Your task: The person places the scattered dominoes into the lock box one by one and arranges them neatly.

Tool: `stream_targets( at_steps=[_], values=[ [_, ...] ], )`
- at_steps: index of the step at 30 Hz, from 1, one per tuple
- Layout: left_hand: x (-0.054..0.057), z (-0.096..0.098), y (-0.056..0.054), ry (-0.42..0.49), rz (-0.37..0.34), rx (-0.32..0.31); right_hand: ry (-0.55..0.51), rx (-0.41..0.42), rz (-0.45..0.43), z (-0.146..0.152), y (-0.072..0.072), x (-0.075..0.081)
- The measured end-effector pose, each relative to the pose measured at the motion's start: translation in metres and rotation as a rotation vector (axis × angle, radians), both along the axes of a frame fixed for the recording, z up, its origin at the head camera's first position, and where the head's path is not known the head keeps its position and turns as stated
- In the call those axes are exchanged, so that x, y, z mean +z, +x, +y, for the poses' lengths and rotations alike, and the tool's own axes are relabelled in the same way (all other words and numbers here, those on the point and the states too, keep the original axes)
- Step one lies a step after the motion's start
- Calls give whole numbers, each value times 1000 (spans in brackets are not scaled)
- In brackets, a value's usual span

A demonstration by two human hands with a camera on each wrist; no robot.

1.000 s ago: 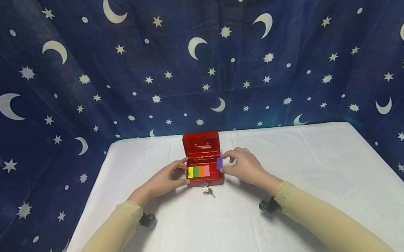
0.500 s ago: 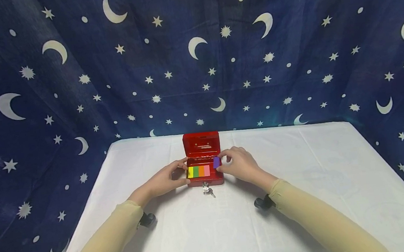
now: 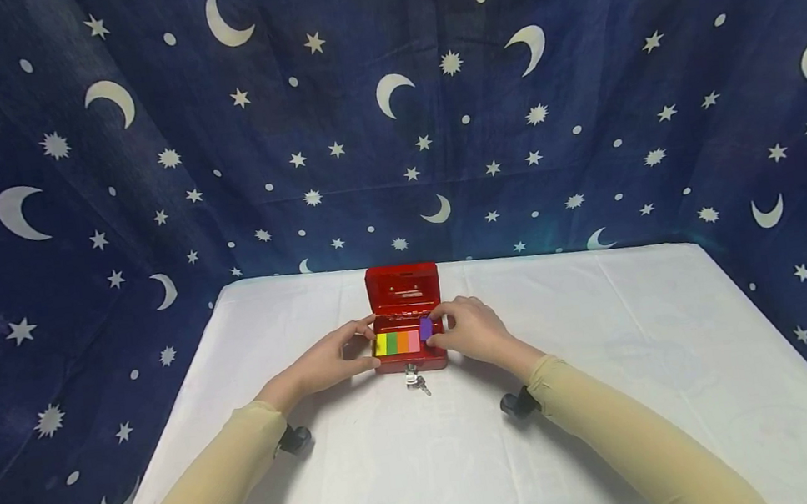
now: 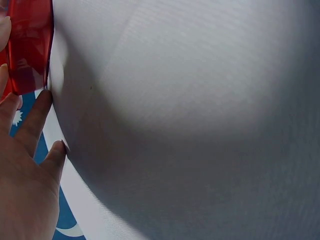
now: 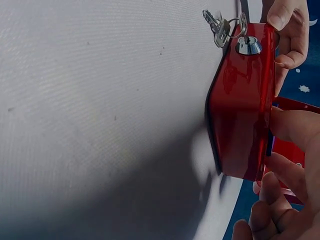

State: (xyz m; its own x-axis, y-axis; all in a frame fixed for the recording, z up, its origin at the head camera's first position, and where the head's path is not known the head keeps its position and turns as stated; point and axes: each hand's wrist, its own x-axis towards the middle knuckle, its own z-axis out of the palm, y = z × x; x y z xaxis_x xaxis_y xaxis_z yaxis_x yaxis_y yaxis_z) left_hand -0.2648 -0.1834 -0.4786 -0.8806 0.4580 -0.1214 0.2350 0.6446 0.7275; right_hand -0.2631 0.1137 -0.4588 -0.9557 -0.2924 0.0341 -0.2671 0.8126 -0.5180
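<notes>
A small red cash box (image 3: 432, 363) stands on the white-covered table with its lid (image 3: 402, 287) raised at the back. My left hand (image 3: 329, 360) holds the box's left end, thumb by the front corner and a finger at the rear one. Between thumb and index finger my right hand (image 3: 477, 332) pinches a small purple rectangular block (image 3: 425, 328), low over the right part of the interior. Yellow, green, orange and pink strips (image 3: 396, 344) lie side by side inside the box. In the right wrist view, the box wall (image 5: 240, 110) mostly hides the block.
Keys (image 5: 220, 33) hang on a ring from the lock (image 5: 248, 46) on the box's front. A dark blue cloth (image 3: 467, 152) with moons and stars hangs behind the white table cover (image 3: 415, 469). Dark wrist-worn devices sit under both forearms.
My right hand has moved left with the purple block, from the box's right edge to over its interior, near the pink strip. The left hand and the box have stayed in place.
</notes>
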Motion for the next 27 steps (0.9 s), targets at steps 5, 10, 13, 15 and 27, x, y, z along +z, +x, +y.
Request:
stream_targets(
  at_steps=[5, 10, 13, 15, 27],
  values=[
    [0, 0, 0, 4, -6, 4, 24, -2, -23, -3, -1, 0],
    [0, 0, 0, 12, -8, 3, 51, -4, -52, -6, -3, 0],
    [0, 0, 0, 17, -5, -2, 63, 2, -69, -8, -5, 0],
    [1, 0, 0, 13, -2, -5, 72, 7, -75, -9, -6, 0],
    [0, -1, 0, 25, -9, -8, 105, -6, -110, -14, -8, -3]
  ],
)
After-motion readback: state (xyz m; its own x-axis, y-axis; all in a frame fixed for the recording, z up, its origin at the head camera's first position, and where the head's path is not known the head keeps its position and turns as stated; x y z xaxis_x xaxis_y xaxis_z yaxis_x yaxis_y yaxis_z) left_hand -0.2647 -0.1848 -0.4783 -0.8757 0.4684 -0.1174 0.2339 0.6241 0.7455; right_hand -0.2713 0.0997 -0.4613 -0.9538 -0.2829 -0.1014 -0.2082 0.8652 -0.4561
